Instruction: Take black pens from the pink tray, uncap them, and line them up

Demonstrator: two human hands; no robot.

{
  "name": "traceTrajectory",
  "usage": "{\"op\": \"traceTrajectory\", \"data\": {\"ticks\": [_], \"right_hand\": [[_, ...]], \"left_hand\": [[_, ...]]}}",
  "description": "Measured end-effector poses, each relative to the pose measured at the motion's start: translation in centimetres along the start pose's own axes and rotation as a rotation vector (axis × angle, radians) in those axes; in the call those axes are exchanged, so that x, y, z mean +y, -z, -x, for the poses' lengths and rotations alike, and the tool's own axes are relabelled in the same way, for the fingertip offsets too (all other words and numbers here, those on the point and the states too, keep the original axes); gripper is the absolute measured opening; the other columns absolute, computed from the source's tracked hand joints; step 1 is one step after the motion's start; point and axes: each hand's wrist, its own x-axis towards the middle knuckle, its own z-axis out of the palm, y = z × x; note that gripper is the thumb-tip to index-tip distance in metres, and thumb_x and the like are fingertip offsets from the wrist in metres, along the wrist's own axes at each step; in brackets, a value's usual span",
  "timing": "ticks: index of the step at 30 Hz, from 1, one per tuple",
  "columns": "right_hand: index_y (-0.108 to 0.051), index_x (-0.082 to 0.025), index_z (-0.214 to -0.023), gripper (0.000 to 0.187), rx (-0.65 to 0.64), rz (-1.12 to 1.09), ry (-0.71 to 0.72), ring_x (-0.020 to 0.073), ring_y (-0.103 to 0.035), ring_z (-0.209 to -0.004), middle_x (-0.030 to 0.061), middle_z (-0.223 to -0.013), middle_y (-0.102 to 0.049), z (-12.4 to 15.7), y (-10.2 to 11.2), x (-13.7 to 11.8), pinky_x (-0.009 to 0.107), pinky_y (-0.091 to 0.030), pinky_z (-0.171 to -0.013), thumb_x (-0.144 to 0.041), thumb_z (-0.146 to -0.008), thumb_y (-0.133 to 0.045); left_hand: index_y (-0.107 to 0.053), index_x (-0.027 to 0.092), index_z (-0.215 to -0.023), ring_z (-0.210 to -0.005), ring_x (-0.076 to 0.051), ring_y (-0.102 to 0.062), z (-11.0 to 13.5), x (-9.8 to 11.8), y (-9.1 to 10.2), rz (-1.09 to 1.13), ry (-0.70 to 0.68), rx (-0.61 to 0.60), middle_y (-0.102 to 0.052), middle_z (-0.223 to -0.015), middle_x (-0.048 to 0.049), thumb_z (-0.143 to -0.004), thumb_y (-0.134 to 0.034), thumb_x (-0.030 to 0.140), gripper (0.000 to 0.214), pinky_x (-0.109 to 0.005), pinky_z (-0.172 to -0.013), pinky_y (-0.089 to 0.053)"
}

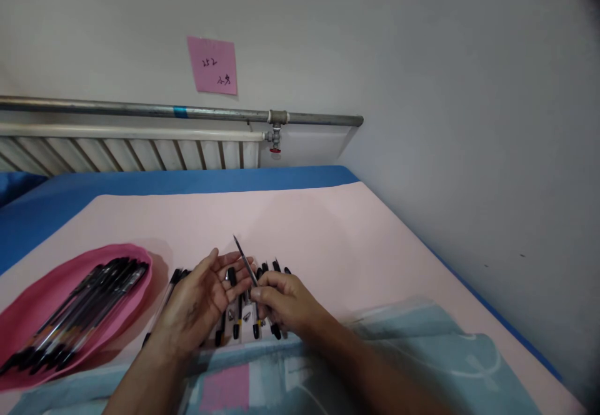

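Refill (245,259), thin, dark, sharp-tipped, slanting from right fingers (277,280)

Both bare forearms come in from the bottom edge and converge toward the middle. The left forearm (145,374) slants up and to the right, ending in a left hand (204,290) turned palm up. Its fingers reach rightward, slightly bent and a little apart, and its thumb (212,257) stands up away from them; a small dark mark shows at the base of the palm. The right forearm (360,368) slants up and to the left. The right hand (284,299) is closed in a pinch, back upward, thumb against bent fingers, just beside the left fingertips. Its lower fingers seem curled under, though they are mostly hidden.
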Motion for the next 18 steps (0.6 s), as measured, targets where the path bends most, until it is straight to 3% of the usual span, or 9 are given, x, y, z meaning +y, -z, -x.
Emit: {"op": "traceTrajectory", "data": {"ticks": [4, 10, 18], "right_hand": [[-0.052, -0.017, -0.073, 0.018, -0.011, 0.018, -0.009, 0.0032, -0.037, -0.040, -0.0026, -0.062, -0.056, -0.04, 0.01, 0.16, 0.015, -0.025, -0.037, -0.032, -0.082, -0.049], [-0.053, -0.016, -0.071, 0.022, -0.005, 0.079, -0.006, 0.0044, -0.040, -0.044, -0.0022, -0.060, -0.057, 0.11, -0.09, 0.25, 0.016, -0.027, -0.041, -0.035, -0.081, -0.051], [-0.051, -0.017, -0.071, 0.020, -0.086, 0.072, 0.013, 0.0049, -0.036, -0.041, -0.0024, -0.059, -0.056, 0.26, -0.38, 0.29, 0.017, -0.025, -0.039, -0.034, -0.082, -0.048]], "left_hand": [[-0.066, 0.010, -0.081, -0.090, -0.022, -0.063, 0.12, 0.05, -0.06, 0.017, -0.011, -0.009, -0.067, -0.091, -0.0143, -0.084, -0.047, 0.023, 0.023, -0.036, -0.080, -0.052], [-0.067, 0.008, -0.086, -0.092, -0.021, -0.062, 0.25, 0.41, 0.07, 0.008, -0.092, 0.053, -0.067, -0.094, -0.0134, -0.077, -0.050, 0.003, 0.020, -0.035, -0.082, -0.052], [-0.069, 0.009, -0.081, -0.087, -0.020, -0.064, 0.21, 0.49, -0.04, -0.028, -0.123, 0.119, -0.068, -0.094, -0.0144, -0.076, -0.055, 0.007, 0.014, -0.030, -0.076, -0.054]]}}
